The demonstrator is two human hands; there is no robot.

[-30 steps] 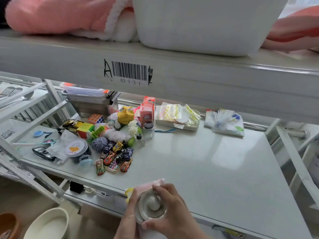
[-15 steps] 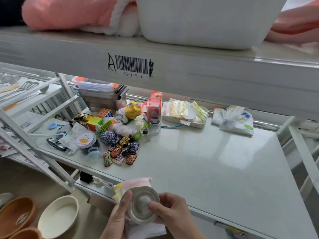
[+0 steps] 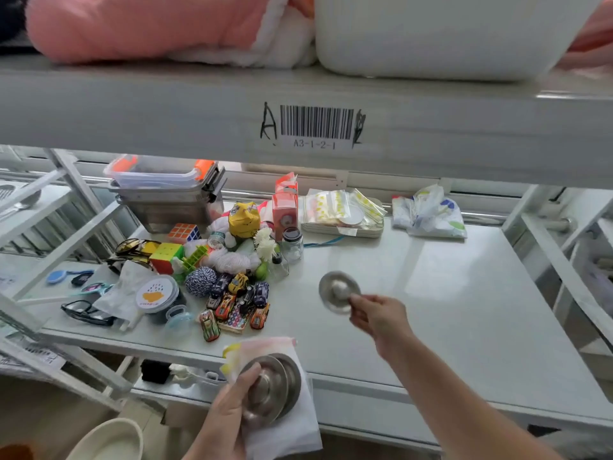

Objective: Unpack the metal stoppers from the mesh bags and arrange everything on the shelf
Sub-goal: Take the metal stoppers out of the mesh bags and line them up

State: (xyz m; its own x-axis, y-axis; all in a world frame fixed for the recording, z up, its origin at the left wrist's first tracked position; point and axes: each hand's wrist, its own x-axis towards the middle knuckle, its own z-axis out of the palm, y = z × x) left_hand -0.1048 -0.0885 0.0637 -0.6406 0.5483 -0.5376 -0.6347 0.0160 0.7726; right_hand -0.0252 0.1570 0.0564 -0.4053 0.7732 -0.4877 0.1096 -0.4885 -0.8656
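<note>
My right hand [image 3: 378,318] is stretched out over the white shelf [image 3: 447,293], pinching a round metal stopper [image 3: 338,291] by its lower right edge. The disc is blurred and tilted just above the shelf surface. Down at the front edge, my left hand [image 3: 229,416] grips a white mesh bag [image 3: 292,433] with pastel trim, and two more metal stoppers [image 3: 275,386] stick out of its mouth, overlapping each other.
A heap of small things fills the shelf's left half: toy cars [image 3: 232,300], a yarn ball [image 3: 200,280], puzzle cubes [image 3: 166,257], a glass jar [image 3: 292,244], glasses [image 3: 86,312]. A metal box [image 3: 166,200] and packets [image 3: 341,210] line the back. A bowl [image 3: 109,443] sits below left.
My right hand has pulled one stopper out of the bag and carried it forward over the shelf. The left hand keeps the bag with the other stoppers at the front edge.
</note>
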